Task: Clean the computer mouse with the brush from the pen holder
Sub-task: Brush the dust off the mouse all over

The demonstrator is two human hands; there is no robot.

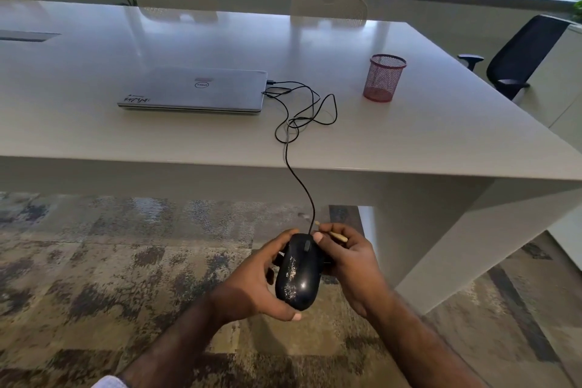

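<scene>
A black wired computer mouse with pale dust streaks on its back is held below the table's front edge, over the carpet. My left hand cups its left side and underside. My right hand touches the mouse's right side near the scroll wheel and grips a thin wooden brush handle that pokes out past the fingers; the bristles are hidden. The red mesh pen holder stands empty on the table at the right.
A closed grey laptop lies on the white table. The mouse cable loops from it over the front edge. A black office chair stands at the right, beige chairs behind, patterned carpet below.
</scene>
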